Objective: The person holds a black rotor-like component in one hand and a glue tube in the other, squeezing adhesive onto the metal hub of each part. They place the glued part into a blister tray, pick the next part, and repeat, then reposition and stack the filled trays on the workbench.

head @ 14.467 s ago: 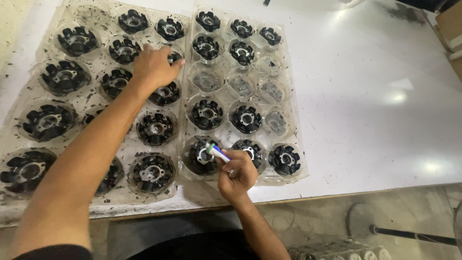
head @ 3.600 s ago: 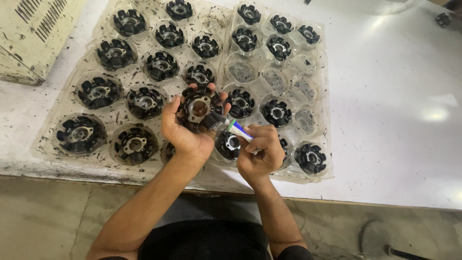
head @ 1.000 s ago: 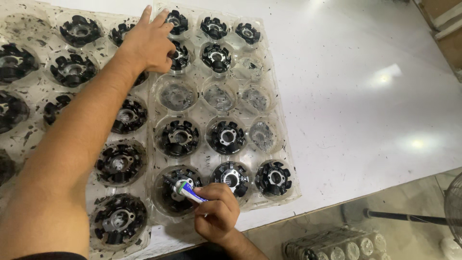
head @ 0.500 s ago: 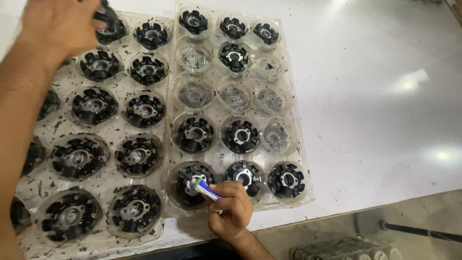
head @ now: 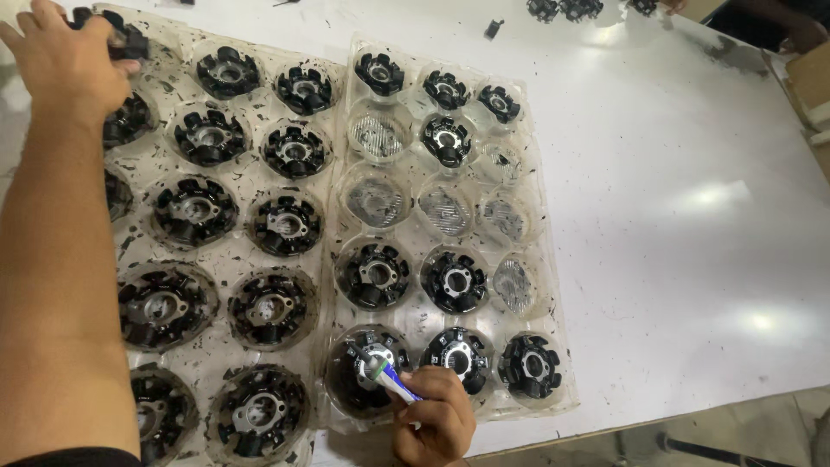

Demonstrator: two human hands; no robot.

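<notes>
Toothbrush [head: 386, 374] first: it's a small white one with blue and green on the handle, pinched in the right hand [head: 435, 426] at the bottom edge of the view. Its long axis runs diagonally, handle down-right into the fist, bristle end pointing up-left and sitting right on the black part [head: 370, 374] in the near-left pocket of the right tray [head: 553, 259]. Fingers are curled tight around the handle, so that hand is clamped shut on it.

Surface is a big white table [head: 692, 199], glossy enough to throw back a couple of soft light blobs, with dark grit scattered around. Table edge shows at the bottom right, with a bit of floor past it. A few more black bits sit at the far edge, too small to make out.

Two clear plastic trays lie side by side, thin moulded stuff with round pockets, kind of like egg cartons. The left tray [head: 251, 251] is full and speckled with black crumbs. Most pockets hold round black finned parts with a shiny metal hub in the middle, sort of rotor shaped. Several pockets in the right tray are bare and show a ribbed see-through bottom.

Left hand [head: 65, 60] is way off at the far-left corner, arm stretched across the left tray, fingers wrapped around another black part [head: 121, 39]. Hands are well apart, one at each end of the trays.
</notes>
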